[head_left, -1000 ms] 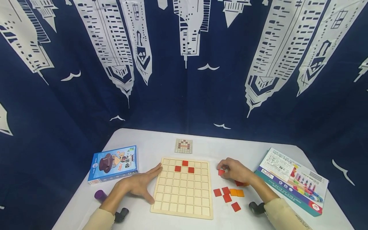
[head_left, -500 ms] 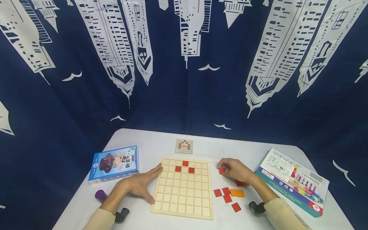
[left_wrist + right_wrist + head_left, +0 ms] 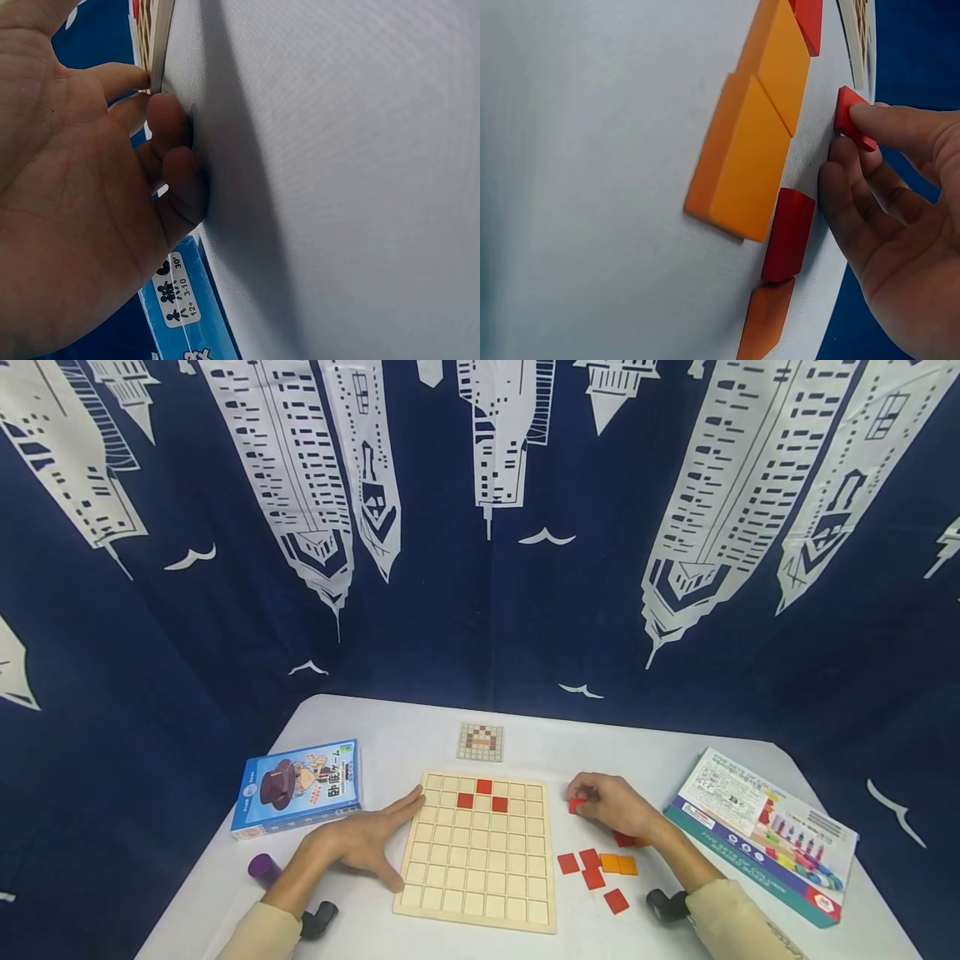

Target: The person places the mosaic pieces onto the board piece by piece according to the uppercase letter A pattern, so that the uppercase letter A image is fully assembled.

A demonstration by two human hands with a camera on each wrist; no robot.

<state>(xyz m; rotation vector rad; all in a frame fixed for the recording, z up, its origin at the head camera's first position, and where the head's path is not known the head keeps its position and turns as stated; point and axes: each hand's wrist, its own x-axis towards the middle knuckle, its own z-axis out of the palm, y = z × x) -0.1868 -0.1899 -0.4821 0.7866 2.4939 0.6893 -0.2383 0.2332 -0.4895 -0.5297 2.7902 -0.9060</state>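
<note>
A pale wooden grid board point(image 3: 476, 860) lies on the white table, with red square tiles point(image 3: 484, 787) in 3 of its upper cells. My left hand point(image 3: 363, 846) is spread along the board's left side, thumb and fingertips at its edge. To the right of the board, my right hand point(image 3: 617, 803) pinches a red square tile point(image 3: 847, 112) between thumb and fingers, just above or on the table; the right wrist view does not settle which. Several loose red tiles point(image 3: 616, 901) and orange tiles point(image 3: 618, 863) lie below that hand, some partly hidden by the wrist.
Beyond the board lies a small patterned card point(image 3: 480, 742). A blue box point(image 3: 300, 785) and a purple cylinder point(image 3: 264, 870) are at the left. On the right sits a larger white and teal box point(image 3: 765, 835). A dark blue printed curtain point(image 3: 487, 610) hangs behind the table.
The red tile has shifted and tilted slightly in my right fingers, while that hand stays almost in place. My left hand has not moved on the board's edge.
</note>
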